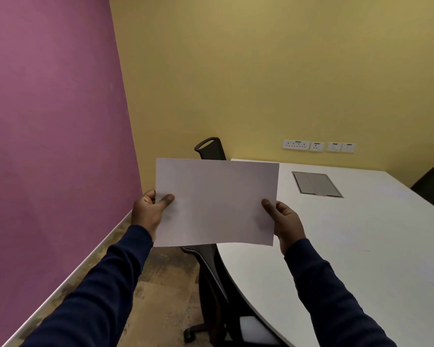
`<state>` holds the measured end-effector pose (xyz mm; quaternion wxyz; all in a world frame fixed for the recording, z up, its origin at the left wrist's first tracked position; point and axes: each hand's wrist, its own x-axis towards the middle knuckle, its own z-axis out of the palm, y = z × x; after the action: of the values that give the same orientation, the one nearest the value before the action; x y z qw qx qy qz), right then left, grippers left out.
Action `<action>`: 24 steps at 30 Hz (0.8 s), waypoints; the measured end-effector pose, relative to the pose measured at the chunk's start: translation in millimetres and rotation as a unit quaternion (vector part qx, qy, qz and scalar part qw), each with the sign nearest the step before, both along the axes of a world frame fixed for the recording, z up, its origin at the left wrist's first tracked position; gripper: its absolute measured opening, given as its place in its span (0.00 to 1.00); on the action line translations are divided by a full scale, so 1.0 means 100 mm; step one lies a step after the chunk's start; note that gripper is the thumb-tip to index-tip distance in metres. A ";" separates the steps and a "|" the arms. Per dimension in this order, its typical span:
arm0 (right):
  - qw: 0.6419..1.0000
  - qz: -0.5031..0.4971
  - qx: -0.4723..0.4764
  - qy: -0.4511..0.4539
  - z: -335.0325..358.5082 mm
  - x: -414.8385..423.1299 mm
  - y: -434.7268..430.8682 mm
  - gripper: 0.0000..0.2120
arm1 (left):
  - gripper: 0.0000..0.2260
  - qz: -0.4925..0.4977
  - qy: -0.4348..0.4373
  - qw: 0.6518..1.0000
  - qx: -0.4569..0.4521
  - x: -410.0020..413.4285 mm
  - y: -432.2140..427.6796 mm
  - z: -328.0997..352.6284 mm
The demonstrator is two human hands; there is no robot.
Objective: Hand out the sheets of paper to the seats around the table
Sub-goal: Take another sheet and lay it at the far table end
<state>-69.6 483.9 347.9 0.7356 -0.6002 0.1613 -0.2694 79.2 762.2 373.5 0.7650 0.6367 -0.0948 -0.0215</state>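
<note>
Here, left hand (148, 211) and right hand (286, 221) pinch paper (216, 201) by the white table (361, 234), yellow wall (261, 71) behind.

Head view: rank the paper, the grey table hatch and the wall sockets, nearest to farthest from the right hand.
1. The paper, held at its right edge by the right hand.
2. The grey hatch, set in the tabletop ahead.
3. The wall sockets, on the far yellow wall.
</note>
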 end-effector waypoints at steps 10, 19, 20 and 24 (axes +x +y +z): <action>0.999 -0.007 -0.042 -0.012 -0.14 1.85 0.44 0.09 | 0.06 0.014 -0.033 0.999 0.027 1.72 0.50 0.11; 0.995 -0.013 -0.100 -0.012 0.12 3.53 0.53 0.04 | 0.05 0.009 -0.001 1.000 0.029 3.39 0.54 0.10; 0.994 -0.016 -0.108 -0.008 0.14 3.70 0.53 0.04 | 0.05 0.007 0.003 1.000 0.026 3.57 0.53 0.09; 0.990 -0.039 -0.138 0.002 0.14 4.39 0.48 0.04 | 0.04 -0.005 0.009 1.000 0.019 4.32 0.46 -0.01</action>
<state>369.1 531.8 361.9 0.6344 -0.6899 0.1475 -0.3159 511.5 808.6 372.5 0.7531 0.6507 -0.0910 -0.0330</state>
